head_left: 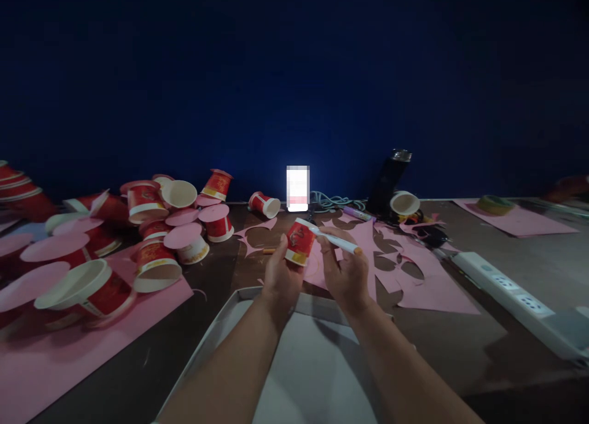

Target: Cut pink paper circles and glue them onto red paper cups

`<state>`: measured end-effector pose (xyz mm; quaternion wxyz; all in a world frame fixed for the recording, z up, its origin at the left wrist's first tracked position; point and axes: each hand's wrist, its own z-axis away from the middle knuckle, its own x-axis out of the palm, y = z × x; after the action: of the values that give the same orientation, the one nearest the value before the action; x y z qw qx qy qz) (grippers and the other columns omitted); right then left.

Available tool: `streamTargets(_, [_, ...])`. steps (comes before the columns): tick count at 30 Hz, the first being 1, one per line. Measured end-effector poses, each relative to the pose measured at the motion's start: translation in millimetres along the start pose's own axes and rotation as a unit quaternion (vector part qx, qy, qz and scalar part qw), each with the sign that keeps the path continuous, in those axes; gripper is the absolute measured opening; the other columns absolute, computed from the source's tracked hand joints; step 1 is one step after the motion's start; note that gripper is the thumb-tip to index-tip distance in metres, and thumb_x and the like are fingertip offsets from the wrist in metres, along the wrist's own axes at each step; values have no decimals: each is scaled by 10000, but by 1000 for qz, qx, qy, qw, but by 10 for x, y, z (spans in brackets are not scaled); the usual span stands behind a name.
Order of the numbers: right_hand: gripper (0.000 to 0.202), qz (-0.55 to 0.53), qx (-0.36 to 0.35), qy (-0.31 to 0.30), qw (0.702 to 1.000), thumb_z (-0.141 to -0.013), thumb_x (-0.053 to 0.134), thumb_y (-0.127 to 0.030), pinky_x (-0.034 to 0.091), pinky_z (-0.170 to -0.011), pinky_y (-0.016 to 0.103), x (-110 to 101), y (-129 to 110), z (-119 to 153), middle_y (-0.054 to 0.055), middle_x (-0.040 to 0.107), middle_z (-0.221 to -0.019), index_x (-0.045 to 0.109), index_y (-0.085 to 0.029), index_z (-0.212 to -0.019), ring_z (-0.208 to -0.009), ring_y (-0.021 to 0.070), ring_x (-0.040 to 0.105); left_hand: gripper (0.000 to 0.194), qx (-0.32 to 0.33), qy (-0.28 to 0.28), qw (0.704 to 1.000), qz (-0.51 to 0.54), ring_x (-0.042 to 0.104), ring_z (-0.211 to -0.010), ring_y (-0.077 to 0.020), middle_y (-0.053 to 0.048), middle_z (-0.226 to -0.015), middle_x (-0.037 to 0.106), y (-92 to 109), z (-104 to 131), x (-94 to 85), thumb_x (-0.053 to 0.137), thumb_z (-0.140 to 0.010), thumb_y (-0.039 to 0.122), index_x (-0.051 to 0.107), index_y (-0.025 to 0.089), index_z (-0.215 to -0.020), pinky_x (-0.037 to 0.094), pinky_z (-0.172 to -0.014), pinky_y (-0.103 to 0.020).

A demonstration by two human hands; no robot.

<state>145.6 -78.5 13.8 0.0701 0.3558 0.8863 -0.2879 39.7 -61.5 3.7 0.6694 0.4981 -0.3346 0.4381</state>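
Note:
My left hand (pixel 281 277) is closed around a red paper cup (pixel 301 241) with a gold band and a pale rim at its lower end. In my right hand (pixel 348 270) is a white pen (pixel 339 240) with an orange end, pointing up and left. Its tip meets the cup's upper right edge; whether it touches cannot be made out. Below my forearms lies a shallow white box (pixel 294 375). Just beyond my hands, pink paper (pixel 363 234) lies on the dark table.
Several red cups (pixel 154 261) with pink paper discs crowd the left side on a pink sheet (pixel 87 356). A lit phone (pixel 298 188) stands at the back. Right are a black bottle (pixel 390 178), a tipped cup (pixel 405 202), cut paper (pixel 430 283), tape (pixel 494 205) and a power strip (pixel 510 295).

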Motion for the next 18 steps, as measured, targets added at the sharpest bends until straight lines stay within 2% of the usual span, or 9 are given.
streamTargets(5, [166,1,3,1,1000,-886,524,-238,525,-812,345,10,10,1,68,694,-988,627,-201,-1011,-898,186,654,197,2,-8,1000,0,671,-857,-133,-48,-941,716,-7,-12,-28,588,-846,284,666,167,-985,509,-804,-234])
streamTargets(18, [156,5,7,-3,1000,-896,517,-256,513,-833,359,5,-21,1,74,698,-994,628,-200,-992,-919,188,652,196,5,-1,1000,-6,665,-851,-120,-42,-951,712,-5,-13,-18,584,-849,268,658,163,-997,497,-834,-229])
